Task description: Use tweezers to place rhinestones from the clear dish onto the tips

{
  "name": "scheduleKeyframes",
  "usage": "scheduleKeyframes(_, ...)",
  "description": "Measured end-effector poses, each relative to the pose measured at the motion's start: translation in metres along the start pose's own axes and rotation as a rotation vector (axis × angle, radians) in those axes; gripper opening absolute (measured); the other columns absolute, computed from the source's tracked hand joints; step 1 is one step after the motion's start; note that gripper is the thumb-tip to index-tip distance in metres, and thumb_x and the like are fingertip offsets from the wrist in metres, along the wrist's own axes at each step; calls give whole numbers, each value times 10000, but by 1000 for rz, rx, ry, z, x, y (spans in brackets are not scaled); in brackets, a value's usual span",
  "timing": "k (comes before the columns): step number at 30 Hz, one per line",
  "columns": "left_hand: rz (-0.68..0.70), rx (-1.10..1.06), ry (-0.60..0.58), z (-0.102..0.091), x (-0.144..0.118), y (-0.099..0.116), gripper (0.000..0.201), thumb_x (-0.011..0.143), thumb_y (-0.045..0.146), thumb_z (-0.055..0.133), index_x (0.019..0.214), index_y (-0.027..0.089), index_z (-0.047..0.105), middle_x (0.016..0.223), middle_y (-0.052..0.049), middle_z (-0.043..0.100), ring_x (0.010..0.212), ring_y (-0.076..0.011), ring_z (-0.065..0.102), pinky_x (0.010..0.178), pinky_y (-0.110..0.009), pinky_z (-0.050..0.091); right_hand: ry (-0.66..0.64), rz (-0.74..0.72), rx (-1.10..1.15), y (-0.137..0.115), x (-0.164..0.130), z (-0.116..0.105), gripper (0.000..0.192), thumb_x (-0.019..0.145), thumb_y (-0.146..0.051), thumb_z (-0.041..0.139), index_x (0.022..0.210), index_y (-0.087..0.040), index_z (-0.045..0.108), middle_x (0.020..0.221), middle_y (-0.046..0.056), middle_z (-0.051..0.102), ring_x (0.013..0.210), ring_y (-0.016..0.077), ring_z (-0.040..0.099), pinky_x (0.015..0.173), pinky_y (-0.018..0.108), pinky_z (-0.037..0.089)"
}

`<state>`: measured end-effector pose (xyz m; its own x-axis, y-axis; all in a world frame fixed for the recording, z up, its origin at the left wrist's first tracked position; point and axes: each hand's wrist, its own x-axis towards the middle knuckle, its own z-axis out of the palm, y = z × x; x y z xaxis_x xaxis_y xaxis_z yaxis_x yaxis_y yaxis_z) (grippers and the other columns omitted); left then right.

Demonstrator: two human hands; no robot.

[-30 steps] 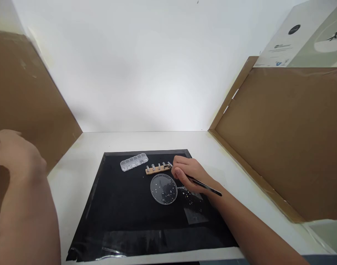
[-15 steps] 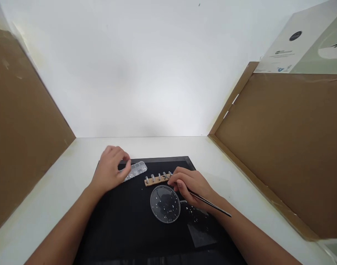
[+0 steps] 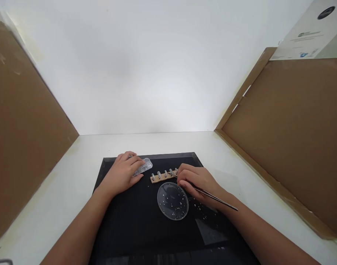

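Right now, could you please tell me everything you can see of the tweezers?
The tweezers are slim, dark and shiny, like metal. The right hand holds them aslant in its fingers, the rear end jutting back above the forearm. The narrow tips reach to the strip; whether they touch it or grip anything is too small to tell.

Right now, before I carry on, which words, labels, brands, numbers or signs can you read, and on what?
No text is readable.
Printed panel, upper right: dark oval mark, lines of print and small blue emblem, all too small or blurred.
Tweezers, clear case, round dish, brown strip: no lettering visible.
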<state>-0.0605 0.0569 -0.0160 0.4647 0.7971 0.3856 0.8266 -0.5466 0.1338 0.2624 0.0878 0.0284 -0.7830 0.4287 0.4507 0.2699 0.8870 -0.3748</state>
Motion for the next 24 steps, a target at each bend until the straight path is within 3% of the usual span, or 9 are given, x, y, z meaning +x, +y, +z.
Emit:
scheduleKeyframes(3, 7, -3, -18, 3, 1, 0, 278, 1037, 280, 651, 1309, 251, 697, 1250, -69, 739, 1235, -282, 573, 1054, -462, 439, -14, -55, 44, 0, 0, -1, 233, 1109, -297, 497, 916, -206, 592, 830, 18, 569, 698, 147, 531, 620, 267, 402)
scheduleKeyframes(6, -18, 11, -9, 9, 4, 3, 179, 1044, 294, 645, 1189, 248, 740, 1146, -58, 743, 1122, -261, 611, 1105, -527, 381, -14, -58, 128, -1, 0, -4, 296, 1115, -301, 483, 855, -202, 587, 766, 6, 533, 674, 147, 504, 610, 275, 387)
scheduleKeyframes(10, -60, 28, 21, 17, 7, 6, 134, 1050, 286, 632, 1027, 242, 756, 1027, -38, 733, 1029, -239, 635, 1173, -604, 273, -6, 56, 207, -2, -1, -9, 425, 1146, -339, 399, 802, -196, 603, 753, 21, 580, 688, 151, 560, 642, 284, 445)
scheduleKeyframes(12, -70, 23, 33, 20, 7, 6, 148, 1053, 291, 632, 995, 248, 762, 1016, -28, 739, 1020, -233, 643, 1178, -595, 264, -15, 144, 243, -1, -2, -11, 413, 1149, -383, 399, 881, -190, 648, 790, 27, 626, 688, 146, 613, 656, 284, 484)
scheduleKeyframes(16, -74, 0, 33, 21, 6, 4, 182, 1057, 311, 638, 954, 256, 778, 1004, -13, 754, 996, -220, 654, 1137, -551, 313, -105, 276, 390, 2, -4, -9, 349, 1132, -456, 452, 1103, -183, 667, 871, 35, 697, 682, 144, 702, 628, 265, 548)
scheduleKeyframes(20, -78, -8, 18, 19, 6, 5, 208, 1068, 315, 621, 957, 253, 786, 990, -15, 763, 964, -218, 652, 1105, -545, 347, -145, 300, 440, 2, -5, -6, 337, 1134, -435, 447, 988, -185, 620, 807, 25, 707, 627, 133, 692, 576, 238, 543)
scheduleKeyframes(24, -73, -10, -3, 17, 6, 6, 181, 1062, 307, 628, 1009, 236, 786, 1001, -36, 774, 969, -244, 660, 991, -500, 450, -110, 260, 389, 0, -6, -4, 274, 1114, -363, 499, 910, -196, 570, 714, -6, 688, 529, 104, 606, 503, 206, 451)
